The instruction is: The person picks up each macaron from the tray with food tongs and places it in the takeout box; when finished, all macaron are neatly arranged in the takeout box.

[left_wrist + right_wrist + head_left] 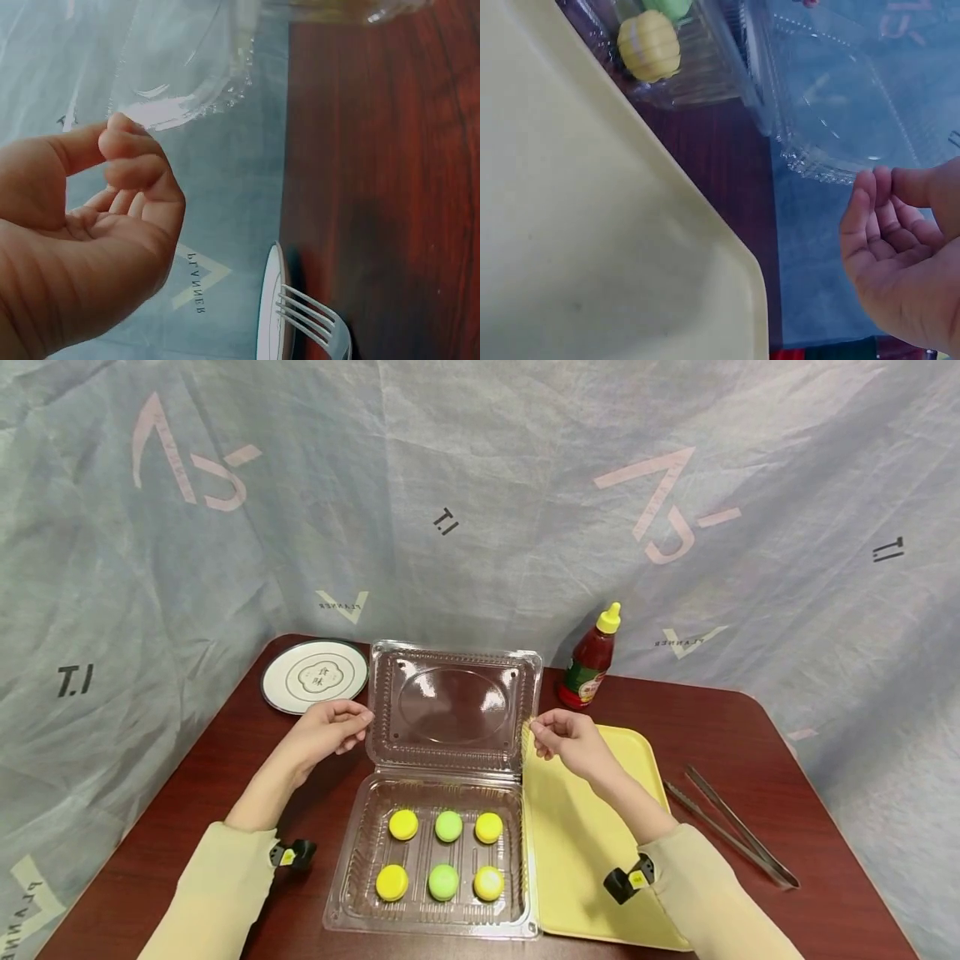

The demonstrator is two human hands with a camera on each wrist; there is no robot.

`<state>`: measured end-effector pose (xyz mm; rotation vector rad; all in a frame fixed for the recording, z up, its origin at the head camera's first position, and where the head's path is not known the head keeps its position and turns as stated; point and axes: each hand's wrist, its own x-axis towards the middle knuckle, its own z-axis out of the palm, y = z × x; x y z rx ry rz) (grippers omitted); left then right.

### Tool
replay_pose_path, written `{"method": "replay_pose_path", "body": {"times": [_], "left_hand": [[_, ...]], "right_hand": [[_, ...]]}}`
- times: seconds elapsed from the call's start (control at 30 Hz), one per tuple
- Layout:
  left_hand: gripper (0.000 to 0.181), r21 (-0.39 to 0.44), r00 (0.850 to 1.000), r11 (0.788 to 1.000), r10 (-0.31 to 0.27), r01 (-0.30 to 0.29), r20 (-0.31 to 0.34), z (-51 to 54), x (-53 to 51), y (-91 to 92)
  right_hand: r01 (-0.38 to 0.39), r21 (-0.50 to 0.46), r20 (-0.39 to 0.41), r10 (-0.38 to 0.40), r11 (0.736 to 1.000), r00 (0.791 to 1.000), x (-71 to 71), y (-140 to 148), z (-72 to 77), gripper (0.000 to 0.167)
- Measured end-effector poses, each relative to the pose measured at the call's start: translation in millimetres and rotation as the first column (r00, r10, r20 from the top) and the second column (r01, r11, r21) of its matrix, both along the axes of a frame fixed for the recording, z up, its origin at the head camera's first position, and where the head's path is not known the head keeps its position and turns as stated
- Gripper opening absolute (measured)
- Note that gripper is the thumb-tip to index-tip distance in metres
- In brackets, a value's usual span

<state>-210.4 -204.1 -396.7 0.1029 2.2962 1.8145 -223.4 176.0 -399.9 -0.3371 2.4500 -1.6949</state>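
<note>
A clear plastic clamshell box (pixel 345 893) lies with its base flat and its lid (pixel 453 697) raised at the hinge. Several macarons, yellow (pixel 403 825) and green (pixel 448 827), sit in two rows inside the base. At the lid's left edge, my left hand (pixel 330 731) pinches the rim between thumb and fingers. My right hand (pixel 570 742) pinches the opposite edge; in the right wrist view its fingertips (pixel 883 180) meet at the lid's rim. One yellow macaron (pixel 649 45) also shows there through the clear wall.
A yellow tray (pixel 585 860) lies right of the box, partly under my right arm. Metal tongs (pixel 731 827) rest beyond it. A red sauce bottle (pixel 588 664) stands behind. Back left is a white plate (pixel 281 681); a fork (pixel 322 326) appears by it in the left wrist view.
</note>
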Motion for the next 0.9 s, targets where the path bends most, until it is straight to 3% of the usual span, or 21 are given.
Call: {"method": "replay_pose_path", "body": {"times": [0.17,0.43,0.63,0.77,0.9], "left_hand": [[0.032,0.076,1.000,0.997,-0.019,0.019,0.000,1.5,10.8,-4.8],[0.036,0.187,0.998,0.980,-0.064,0.062,0.007,4.2,31.5,-8.4],[0.019,0.267,0.989,0.952,-0.151,0.148,-0.008,1.4,48.6,-17.5],[0.011,0.302,0.971,0.924,-0.232,0.236,-0.048,-1.2,60.1,-24.0],[0.012,0.289,0.952,0.907,-0.295,0.305,-0.079,-6.6,70.0,-27.1]], "right_hand": [[-0.064,-0.103,0.093,0.074,0.993,0.993,11.7,7.6,9.3,0.022],[-0.064,-0.307,0.267,0.151,0.950,0.952,33.2,17.0,15.8,0.024],[-0.102,-0.393,0.270,0.221,0.914,0.937,49.6,19.4,15.3,0.020],[-0.152,-0.432,0.237,0.274,0.889,0.932,61.8,21.5,10.5,0.014],[-0.168,-0.432,0.244,0.294,0.886,0.924,73.1,23.1,1.6,0.013]]}}
